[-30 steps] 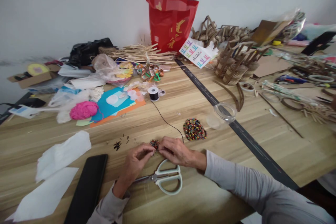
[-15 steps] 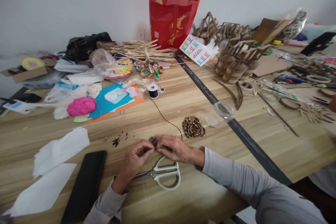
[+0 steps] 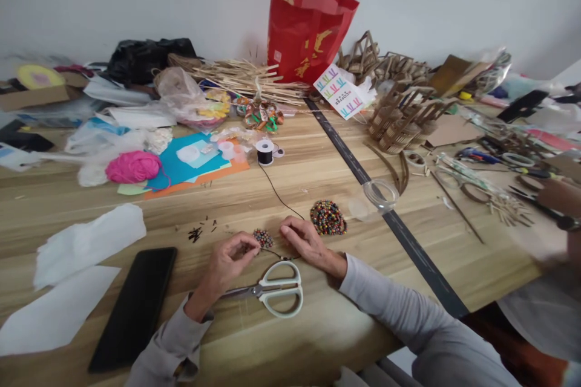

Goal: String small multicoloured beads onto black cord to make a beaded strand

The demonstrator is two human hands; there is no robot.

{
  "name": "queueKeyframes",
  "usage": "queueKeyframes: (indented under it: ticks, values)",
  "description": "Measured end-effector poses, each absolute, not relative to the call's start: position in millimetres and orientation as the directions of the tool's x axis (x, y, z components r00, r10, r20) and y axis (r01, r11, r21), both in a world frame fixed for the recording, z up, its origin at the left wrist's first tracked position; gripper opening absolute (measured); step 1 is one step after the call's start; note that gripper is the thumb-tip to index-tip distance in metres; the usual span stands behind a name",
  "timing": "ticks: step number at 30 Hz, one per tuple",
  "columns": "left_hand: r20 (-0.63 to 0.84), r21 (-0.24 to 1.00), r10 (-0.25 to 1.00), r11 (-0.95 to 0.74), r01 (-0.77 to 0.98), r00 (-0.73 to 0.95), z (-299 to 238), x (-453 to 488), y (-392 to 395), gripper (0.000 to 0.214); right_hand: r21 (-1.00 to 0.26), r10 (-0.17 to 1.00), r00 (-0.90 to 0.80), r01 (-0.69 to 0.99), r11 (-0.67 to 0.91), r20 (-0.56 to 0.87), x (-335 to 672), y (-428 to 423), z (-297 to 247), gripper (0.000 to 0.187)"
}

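Observation:
My left hand (image 3: 230, 259) is closed in a pinch on the end of a thin black cord (image 3: 272, 252), beside a small cluster of coloured beads (image 3: 263, 238). One or more small beads sit on the cord between my hands. My right hand (image 3: 308, 243) rests low over the table, its fingers loosely stretched and nothing visible in them. The cord passes beneath it and runs back to a spool (image 3: 265, 152). A larger heap of bead strands (image 3: 328, 217) lies just beyond my right hand. White-handled scissors (image 3: 279, 289) lie below both hands.
A black phone (image 3: 134, 308) and white paper sheets (image 3: 91, 245) lie to the left. Small dark pieces (image 3: 195, 234) are scattered near my left hand. A clear ring-shaped coil (image 3: 380, 195), small woven baskets (image 3: 399, 124) and a red bag (image 3: 308, 30) stand further off. Another person's arm (image 3: 560, 199) is at right.
My right hand has come away from my left and from the pinched cord end, opening its fingers. A stretch of cord with beads now shows between the hands. The view has shifted slightly.

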State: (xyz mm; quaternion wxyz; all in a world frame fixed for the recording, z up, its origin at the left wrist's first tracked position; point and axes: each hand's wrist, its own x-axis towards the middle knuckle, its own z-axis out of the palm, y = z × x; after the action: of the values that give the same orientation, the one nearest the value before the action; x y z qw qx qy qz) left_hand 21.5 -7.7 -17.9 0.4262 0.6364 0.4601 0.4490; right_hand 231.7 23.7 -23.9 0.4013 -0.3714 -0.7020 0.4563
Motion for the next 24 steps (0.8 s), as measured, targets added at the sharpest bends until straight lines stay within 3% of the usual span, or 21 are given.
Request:
queueKeyframes:
  ticks: [4, 11, 24]
  values:
    - [0.188, 0.957, 0.969, -0.218, 0.190, 0.163, -20, 21, -7, 0.002, -0.955, 0.905, -0.386, 0.152, 0.255, 0.180, 230, 24, -25, 0.035]
    - [0.202, 0.949, 0.964, -0.236, 0.210, 0.174, -20, 22, -7, 0.004, -0.939, 0.874, -0.440, 0.166, 0.303, 0.204, 224, 20, -25, 0.028]
    - [0.223, 0.926, 0.960, -0.264, 0.272, 0.170, -14, 23, -9, 0.006, -0.808, 0.751, -0.533, 0.194, 0.557, 0.390, 210, 14, -27, 0.015]
